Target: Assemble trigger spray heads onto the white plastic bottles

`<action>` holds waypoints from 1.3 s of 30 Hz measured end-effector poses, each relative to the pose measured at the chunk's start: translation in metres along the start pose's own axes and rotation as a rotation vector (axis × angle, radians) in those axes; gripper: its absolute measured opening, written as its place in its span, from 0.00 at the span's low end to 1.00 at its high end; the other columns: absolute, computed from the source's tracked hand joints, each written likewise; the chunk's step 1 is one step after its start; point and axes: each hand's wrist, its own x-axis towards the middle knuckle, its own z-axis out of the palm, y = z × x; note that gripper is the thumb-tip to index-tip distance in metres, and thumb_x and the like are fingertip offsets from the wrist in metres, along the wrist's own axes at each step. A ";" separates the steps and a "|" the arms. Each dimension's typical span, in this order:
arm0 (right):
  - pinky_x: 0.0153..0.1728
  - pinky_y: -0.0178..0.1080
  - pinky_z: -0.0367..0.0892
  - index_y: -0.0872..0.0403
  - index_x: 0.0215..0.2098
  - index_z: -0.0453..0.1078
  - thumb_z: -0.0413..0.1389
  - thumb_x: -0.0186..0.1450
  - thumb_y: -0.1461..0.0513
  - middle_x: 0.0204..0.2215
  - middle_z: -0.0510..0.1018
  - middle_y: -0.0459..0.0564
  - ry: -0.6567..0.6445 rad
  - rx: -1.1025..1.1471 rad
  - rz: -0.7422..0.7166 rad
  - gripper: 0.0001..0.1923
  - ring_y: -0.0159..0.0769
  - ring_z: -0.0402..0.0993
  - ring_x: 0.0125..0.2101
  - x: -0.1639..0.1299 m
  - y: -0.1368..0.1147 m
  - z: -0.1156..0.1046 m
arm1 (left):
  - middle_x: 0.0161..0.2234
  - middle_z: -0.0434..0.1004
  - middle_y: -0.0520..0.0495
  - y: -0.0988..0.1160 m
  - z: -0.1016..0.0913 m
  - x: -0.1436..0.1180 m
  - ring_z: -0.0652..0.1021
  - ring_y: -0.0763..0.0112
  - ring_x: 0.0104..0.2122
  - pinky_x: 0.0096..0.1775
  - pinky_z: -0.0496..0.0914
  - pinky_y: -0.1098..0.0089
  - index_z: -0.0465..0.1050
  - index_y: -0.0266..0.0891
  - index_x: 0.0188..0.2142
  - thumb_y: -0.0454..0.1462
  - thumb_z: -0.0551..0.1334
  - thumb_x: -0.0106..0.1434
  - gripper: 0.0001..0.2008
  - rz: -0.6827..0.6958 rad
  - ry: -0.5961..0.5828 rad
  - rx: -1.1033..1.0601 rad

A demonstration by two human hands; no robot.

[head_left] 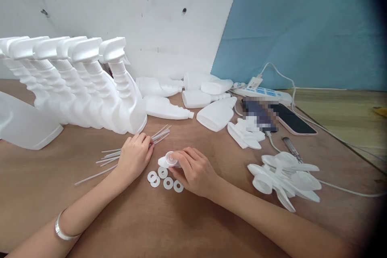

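My left hand [136, 156] is curled over a loose bundle of thin plastic tubes [161, 134], its fingers closed on them; the fingertips are partly hidden. Other tubes stick out to the left beneath that hand. My right hand [195, 171] grips a white spray trigger head [171, 159], turned so that its round collar opening faces up. Just below it, several flat white ring washers [168, 183] lie on the table, the nearest one close to my right fingers. A pile of loose white spray heads [286, 177] rests to the right of my right forearm.
Assembled spray bottles [121, 88] stand in a tight row at the left. Bottles without heads [216, 113] lie along the back. Small white parts [246, 134], phones [293, 119], a pen-like tool [292, 149], a power strip [269, 93] and cables occupy the right side.
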 end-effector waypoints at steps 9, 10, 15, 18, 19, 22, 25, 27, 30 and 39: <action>0.31 0.38 0.61 0.59 0.41 0.63 0.48 0.63 0.63 0.32 0.74 0.52 -0.064 0.063 0.053 0.10 0.36 0.64 0.31 -0.003 0.001 0.002 | 0.35 0.72 0.45 0.002 0.002 0.001 0.71 0.67 0.36 0.38 0.67 0.68 0.68 0.37 0.38 0.35 0.52 0.62 0.08 0.115 -0.103 -0.379; 0.31 0.38 0.61 0.59 0.42 0.62 0.48 0.62 0.63 0.32 0.74 0.52 -0.065 0.067 0.056 0.10 0.36 0.64 0.31 -0.003 0.001 0.002 | 0.37 0.72 0.46 0.003 0.001 0.002 0.71 0.67 0.38 0.39 0.67 0.68 0.67 0.38 0.40 0.35 0.52 0.62 0.09 0.151 -0.117 -0.421; 0.32 0.38 0.61 0.59 0.44 0.62 0.48 0.62 0.63 0.32 0.74 0.52 -0.067 0.084 0.058 0.12 0.36 0.64 0.31 -0.003 0.001 0.001 | 0.38 0.71 0.45 0.006 -0.007 0.002 0.71 0.63 0.38 0.39 0.66 0.64 0.67 0.38 0.38 0.38 0.56 0.58 0.09 0.063 -0.096 -0.323; 0.31 0.38 0.61 0.59 0.44 0.61 0.49 0.62 0.63 0.33 0.74 0.52 -0.076 0.090 0.061 0.13 0.36 0.63 0.31 -0.003 0.001 0.001 | 0.32 0.69 0.46 0.004 -0.009 0.003 0.71 0.63 0.34 0.35 0.66 0.65 0.66 0.37 0.30 0.40 0.56 0.56 0.08 -0.025 -0.124 -0.232; 0.31 0.38 0.61 0.59 0.44 0.61 0.49 0.62 0.63 0.33 0.74 0.52 -0.077 0.091 0.062 0.13 0.36 0.63 0.31 -0.003 0.001 0.001 | 0.31 0.69 0.46 0.004 -0.009 0.004 0.71 0.63 0.34 0.34 0.65 0.65 0.65 0.37 0.30 0.40 0.56 0.56 0.07 -0.036 -0.138 -0.215; 0.31 0.38 0.61 0.59 0.44 0.62 0.49 0.62 0.64 0.33 0.73 0.52 -0.069 0.093 0.064 0.12 0.36 0.63 0.31 -0.003 0.002 0.001 | 0.31 0.68 0.47 0.003 -0.009 0.004 0.71 0.64 0.33 0.34 0.65 0.65 0.66 0.38 0.29 0.37 0.55 0.55 0.05 -0.050 -0.144 -0.196; 0.31 0.38 0.61 0.59 0.44 0.62 0.48 0.62 0.64 0.33 0.74 0.52 -0.067 0.094 0.065 0.12 0.36 0.63 0.31 -0.003 0.002 0.000 | 0.30 0.68 0.48 0.002 -0.007 0.004 0.71 0.64 0.33 0.35 0.64 0.65 0.66 0.38 0.29 0.35 0.55 0.54 0.04 -0.038 -0.130 -0.199; 0.31 0.38 0.61 0.59 0.45 0.61 0.48 0.62 0.64 0.33 0.74 0.52 -0.074 0.096 0.066 0.13 0.36 0.63 0.31 -0.003 0.002 0.001 | 0.30 0.69 0.49 0.002 -0.005 0.003 0.71 0.65 0.33 0.35 0.64 0.65 0.66 0.38 0.27 0.34 0.54 0.55 0.04 -0.020 -0.126 -0.205; 0.32 0.38 0.61 0.59 0.45 0.61 0.48 0.62 0.64 0.34 0.74 0.52 -0.087 0.100 0.069 0.13 0.36 0.63 0.31 -0.004 0.002 0.001 | 0.30 0.69 0.48 0.000 -0.002 0.003 0.71 0.67 0.31 0.34 0.64 0.66 0.65 0.38 0.28 0.34 0.53 0.58 0.04 -0.019 -0.075 -0.245; 0.31 0.37 0.61 0.58 0.45 0.60 0.48 0.62 0.64 0.34 0.74 0.51 -0.074 0.099 0.071 0.13 0.35 0.62 0.30 -0.002 0.001 0.000 | 0.22 0.67 0.55 -0.002 -0.013 -0.005 0.65 0.80 0.19 0.24 0.62 0.77 0.63 0.38 0.39 0.34 0.56 0.61 0.06 -0.116 0.447 -0.580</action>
